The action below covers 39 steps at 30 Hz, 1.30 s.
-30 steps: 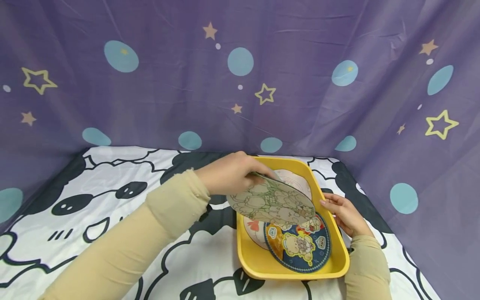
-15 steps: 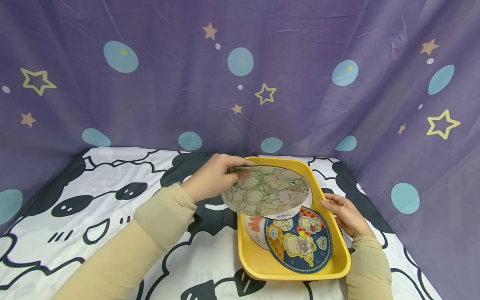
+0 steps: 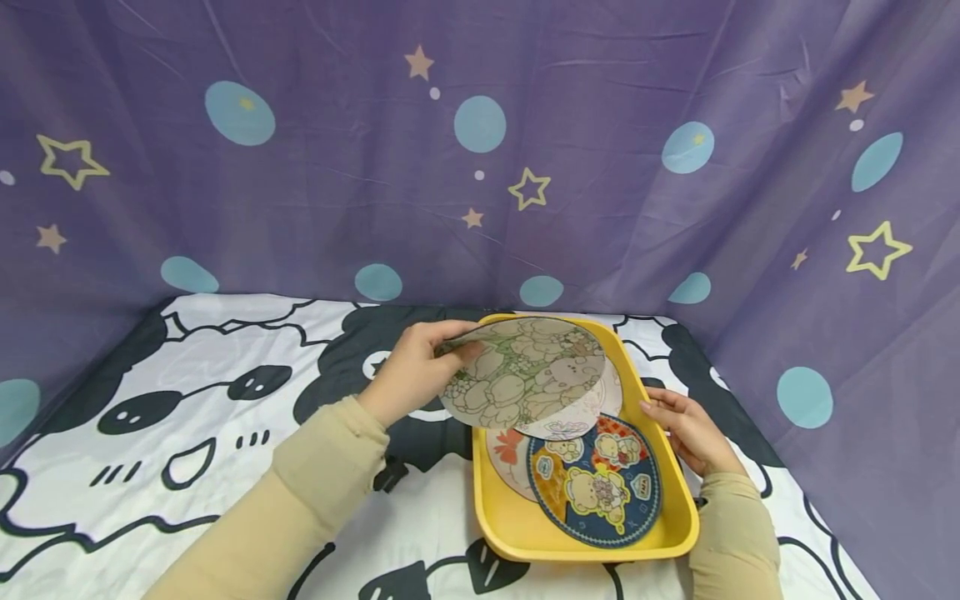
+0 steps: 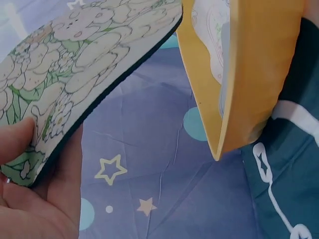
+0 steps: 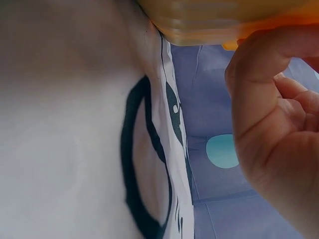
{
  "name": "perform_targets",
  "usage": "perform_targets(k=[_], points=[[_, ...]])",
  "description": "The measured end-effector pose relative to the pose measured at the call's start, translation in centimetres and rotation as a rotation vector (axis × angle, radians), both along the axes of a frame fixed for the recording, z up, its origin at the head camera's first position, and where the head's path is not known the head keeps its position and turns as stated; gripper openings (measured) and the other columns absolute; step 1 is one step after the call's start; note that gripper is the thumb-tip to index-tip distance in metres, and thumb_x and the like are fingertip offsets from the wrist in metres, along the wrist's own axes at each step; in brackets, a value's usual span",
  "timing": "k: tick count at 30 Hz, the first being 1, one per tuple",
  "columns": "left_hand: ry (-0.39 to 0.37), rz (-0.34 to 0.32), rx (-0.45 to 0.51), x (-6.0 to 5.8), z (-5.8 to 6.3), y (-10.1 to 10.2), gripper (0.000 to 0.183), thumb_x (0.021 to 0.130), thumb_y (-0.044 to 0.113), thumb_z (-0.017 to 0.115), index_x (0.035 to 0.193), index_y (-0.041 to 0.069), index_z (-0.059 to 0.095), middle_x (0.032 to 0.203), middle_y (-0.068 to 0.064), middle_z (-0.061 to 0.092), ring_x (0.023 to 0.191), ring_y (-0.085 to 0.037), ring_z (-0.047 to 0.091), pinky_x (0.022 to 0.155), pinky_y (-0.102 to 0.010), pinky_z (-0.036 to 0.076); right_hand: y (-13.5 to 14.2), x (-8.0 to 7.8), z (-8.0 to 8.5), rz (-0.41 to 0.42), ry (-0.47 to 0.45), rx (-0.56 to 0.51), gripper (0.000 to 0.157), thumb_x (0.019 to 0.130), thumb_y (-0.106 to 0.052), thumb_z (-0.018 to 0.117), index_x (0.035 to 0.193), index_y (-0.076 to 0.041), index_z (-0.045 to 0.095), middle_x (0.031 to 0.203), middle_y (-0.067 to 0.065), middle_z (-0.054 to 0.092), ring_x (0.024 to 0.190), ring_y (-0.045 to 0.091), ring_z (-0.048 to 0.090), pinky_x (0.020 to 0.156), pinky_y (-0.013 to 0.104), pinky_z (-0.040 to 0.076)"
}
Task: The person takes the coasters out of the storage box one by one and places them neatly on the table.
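My left hand (image 3: 416, 367) pinches the left edge of a round mouse pad (image 3: 525, 375), thumb on the printed face and fingers beneath. Its print has pale bears and flowers on green, and in the left wrist view its thin dark backing shows along the edge. The mouse pad is held tilted over the back left of a yellow tray (image 3: 495, 533). My right hand (image 3: 690, 429) grips the tray's right rim, fingers curled at the wall. Inside the tray lies a blue round mouse pad (image 3: 600, 492) with bear pictures, overlapping a pale pink one (image 3: 510, 458) with a red bow.
Another pale round pad (image 3: 611, 392) lies in the back of the tray, partly hidden by the held one. A cartoon-printed black and white cloth (image 3: 420, 517) covers the table. Behind it hangs a purple curtain (image 3: 315, 200) with stars and dots.
My left hand has drawn back to the left with the green mouse pad and tilted its printed face further into view, uncovering more of the blue one. The right hand stays at the tray rim.
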<state>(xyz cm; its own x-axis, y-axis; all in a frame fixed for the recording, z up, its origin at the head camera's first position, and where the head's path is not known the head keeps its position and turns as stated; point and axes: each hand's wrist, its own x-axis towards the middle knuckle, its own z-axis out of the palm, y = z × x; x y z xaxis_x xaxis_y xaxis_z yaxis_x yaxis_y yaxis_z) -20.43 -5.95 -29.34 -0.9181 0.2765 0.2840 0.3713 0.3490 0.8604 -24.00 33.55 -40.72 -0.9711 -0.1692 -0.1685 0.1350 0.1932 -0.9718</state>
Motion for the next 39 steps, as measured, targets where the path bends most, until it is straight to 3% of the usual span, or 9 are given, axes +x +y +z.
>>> perform_targets(k=[13, 19, 25, 32, 39], points=[[-0.017, 0.09, 0.242, 0.3, -1.8, -0.9, 0.03, 0.098, 0.014, 0.063, 0.127, 0.008, 0.067, 0.114, -0.017, 0.072, 0.09, -0.026, 0.074, 0.075, -0.033, 0.062, -0.1, 0.0, 0.1, 0.018, 0.004, -0.031, 0.058, 0.102, -0.019, 0.055, 0.144, 0.013, 0.031, 0.101, -0.008, 0.069, 0.094, 0.008, 0.067, 0.08, 0.029, 0.061], [-0.035, 0.104, 0.354, 0.4, -2.5, -1.1, 0.03, 0.098, 0.012, 0.062, 0.127, 0.004, 0.066, 0.114, -0.021, 0.071, 0.086, -0.014, 0.074, 0.073, -0.03, 0.062, 0.0, 0.0, 0.0, 0.019, 0.004, -0.054, 0.055, 0.102, -0.017, 0.055, 0.143, 0.013, 0.033, 0.101, -0.008, 0.07, 0.093, 0.009, 0.068, 0.079, 0.03, 0.061], [-0.05, 0.171, 0.429, 0.2, -3.5, -1.2, 0.03, 0.097, 0.008, 0.062, 0.126, 0.002, 0.066, 0.115, -0.022, 0.071, 0.083, -0.007, 0.072, 0.075, -0.027, 0.061, 0.1, 0.0, -0.1, 0.005, -0.002, -0.054, 0.055, 0.102, -0.017, 0.056, 0.143, 0.012, 0.034, 0.1, -0.009, 0.07, 0.093, 0.008, 0.068, 0.079, 0.029, 0.061], [-0.087, 0.241, 0.51, 0.1, -4.5, -1.5, 0.029, 0.097, 0.007, 0.062, 0.125, 0.001, 0.066, 0.113, -0.017, 0.072, 0.087, -0.007, 0.071, 0.077, -0.025, 0.06, 0.1, 0.1, -0.2, 0.015, 0.008, -0.061, 0.053, 0.102, -0.017, 0.055, 0.141, 0.012, 0.036, 0.102, -0.009, 0.071, 0.093, 0.009, 0.068, 0.079, 0.03, 0.061], [-0.127, 0.304, 0.547, 0.1, -5.5, -1.7, 0.028, 0.097, 0.009, 0.063, 0.123, 0.0, 0.066, 0.097, 0.0, 0.073, 0.081, -0.007, 0.07, 0.073, -0.024, 0.059, 0.0, 0.0, -0.2, 0.009, 0.001, -0.056, 0.052, 0.102, -0.018, 0.056, 0.14, 0.01, 0.038, 0.102, -0.008, 0.071, 0.093, 0.009, 0.069, 0.079, 0.031, 0.061]])
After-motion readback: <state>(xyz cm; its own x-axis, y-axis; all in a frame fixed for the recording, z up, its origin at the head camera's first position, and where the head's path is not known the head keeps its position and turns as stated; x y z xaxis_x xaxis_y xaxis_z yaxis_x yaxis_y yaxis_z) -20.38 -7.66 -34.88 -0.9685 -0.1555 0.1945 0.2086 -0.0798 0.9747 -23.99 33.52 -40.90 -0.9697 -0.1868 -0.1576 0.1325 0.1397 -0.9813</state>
